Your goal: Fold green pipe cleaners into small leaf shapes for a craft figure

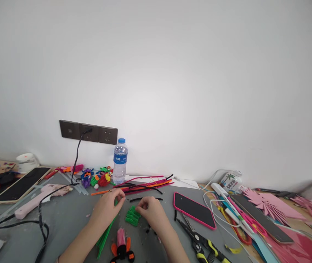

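Observation:
My left hand [106, 208] rests on the grey table [62, 219] with its fingers pinched together over green pipe cleaners [105, 235]. My right hand [151, 212] is curled beside a small bundle of folded green pipe cleaner [132, 215], its fingertips touching it. A short black pipe cleaner piece [145, 199] lies just beyond both hands. Nearer me sits a small figure of pink, orange and black pipe cleaners [121, 246].
A pile of pink, orange and black pipe cleaners [145, 184], a water bottle [120, 160] and small colourful figures [97, 177] lie behind. A pink-cased phone [194, 210], pliers [199, 243], a glue gun [35, 201], a black cable and another phone [21, 184] surround the hands.

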A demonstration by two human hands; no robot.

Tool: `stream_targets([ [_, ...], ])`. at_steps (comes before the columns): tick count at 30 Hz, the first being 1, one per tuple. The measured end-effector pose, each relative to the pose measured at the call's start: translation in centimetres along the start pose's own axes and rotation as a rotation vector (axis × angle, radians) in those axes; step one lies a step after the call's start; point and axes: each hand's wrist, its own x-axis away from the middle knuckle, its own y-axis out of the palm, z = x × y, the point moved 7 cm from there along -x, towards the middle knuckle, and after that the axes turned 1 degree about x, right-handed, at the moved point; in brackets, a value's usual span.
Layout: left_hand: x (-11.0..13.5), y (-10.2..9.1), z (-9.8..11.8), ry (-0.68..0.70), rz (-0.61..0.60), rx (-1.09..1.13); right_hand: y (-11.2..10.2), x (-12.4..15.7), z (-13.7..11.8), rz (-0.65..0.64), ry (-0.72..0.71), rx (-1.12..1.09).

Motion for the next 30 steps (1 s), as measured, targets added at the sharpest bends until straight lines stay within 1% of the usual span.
stream_targets([
  [4, 0.3, 0.3, 0.0, -0.062, -0.061, -0.121, -0.7, -0.2, -0.3, 0.012, -0.030, -0.028],
  [7, 0.6, 0.7, -0.2, -0.094, -0.112, -0.212, -1.8, -0.4, -0.6, 0.077, -0.067, -0.086],
  [10, 0.8, 0.9, -0.4, -0.106, -0.132, -0.250, -2.8, -0.6, -0.7, 0.138, -0.092, -0.141],
  [15, 1.0, 0.9, -0.7, -0.123, -0.143, -0.239, -3.4, -0.6, -0.6, 0.166, -0.084, -0.202],
  [20, 0.7, 1.1, -0.9, -0.101, -0.143, -0.170, -3.3, -0.6, -0.7, 0.170, -0.104, -0.242],
  [24, 0.5, 1.5, -1.4, -0.117, -0.164, -0.158, -3.3, -0.6, -0.9, 0.172, -0.119, -0.262],
  [27, 0.3, 1.6, -1.5, -0.106, -0.150, -0.131, -3.3, -0.6, -1.1, 0.165, -0.125, -0.275],
  [30, 0.1, 1.4, -1.3, -0.080, -0.106, -0.046, -3.3, -0.6, -1.1, 0.163, -0.133, -0.293],
])
